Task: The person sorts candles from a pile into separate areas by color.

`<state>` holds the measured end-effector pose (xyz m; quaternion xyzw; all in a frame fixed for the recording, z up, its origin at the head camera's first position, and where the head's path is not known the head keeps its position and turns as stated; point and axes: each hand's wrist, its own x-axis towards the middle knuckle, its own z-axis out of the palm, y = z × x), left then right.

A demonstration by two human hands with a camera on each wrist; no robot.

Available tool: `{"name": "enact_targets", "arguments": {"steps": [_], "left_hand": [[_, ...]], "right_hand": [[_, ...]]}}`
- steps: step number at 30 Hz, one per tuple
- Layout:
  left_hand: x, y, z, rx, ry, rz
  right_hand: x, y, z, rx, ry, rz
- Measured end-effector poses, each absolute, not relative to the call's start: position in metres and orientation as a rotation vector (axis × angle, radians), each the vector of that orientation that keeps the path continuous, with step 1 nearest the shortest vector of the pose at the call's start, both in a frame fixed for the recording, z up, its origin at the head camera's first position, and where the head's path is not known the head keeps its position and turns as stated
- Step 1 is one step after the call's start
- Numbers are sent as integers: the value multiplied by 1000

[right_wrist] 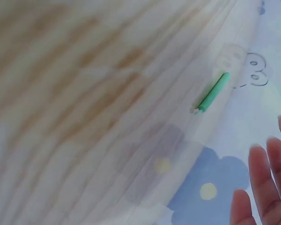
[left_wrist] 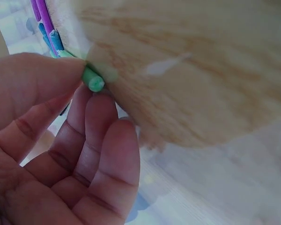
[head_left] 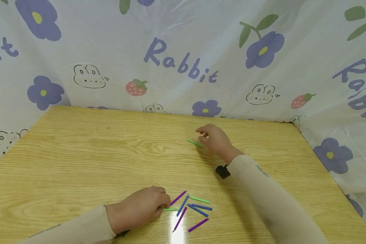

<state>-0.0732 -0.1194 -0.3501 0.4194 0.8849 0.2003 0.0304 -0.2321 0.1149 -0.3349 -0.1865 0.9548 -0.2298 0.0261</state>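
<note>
My left hand (head_left: 140, 206) pinches a thin green candle (head_left: 170, 209) near the front of the table. In the left wrist view the round end of this candle (left_wrist: 96, 83) shows between thumb and fingers. Right beside it lie a purple candle (head_left: 178, 198) and a blue candle (head_left: 183, 205). Farther back, my right hand (head_left: 217, 141) is spread with nothing in it, its fingers by another green candle (head_left: 194, 143). The right wrist view shows that green candle (right_wrist: 213, 93) lying on the table with a pale wick, apart from the fingers.
The wooden table (head_left: 94, 159) also bears, to the right of my left hand, a green candle (head_left: 199, 200), two more blue candles (head_left: 198, 210) and two more purple candles (head_left: 198, 225). A white printed curtain (head_left: 177, 91) hangs behind the table and along its sides.
</note>
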Motion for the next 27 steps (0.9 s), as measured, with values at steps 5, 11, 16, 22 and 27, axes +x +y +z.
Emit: {"name": "enact_targets", "arguments": {"steps": [5,11,16,22,27], "left_hand": [[-73,-119,-351,1290,2727,620],[-73,-119,-352,1279,2715,623],[-72,-118,-349,1255,2709,623],[-70,-118,-347,1223,2701,619],[-71,-118,-348,1237,2706,611]], "right_hand": [[-218,121,-329,-622,3007,-734],[-198,126,-323,-682,3030,-734],[-180,126,-319,-728,3011,-730],[-159,125,-318,-790,3002,-694],[-147,125,-322,-765,2997,-675]]}}
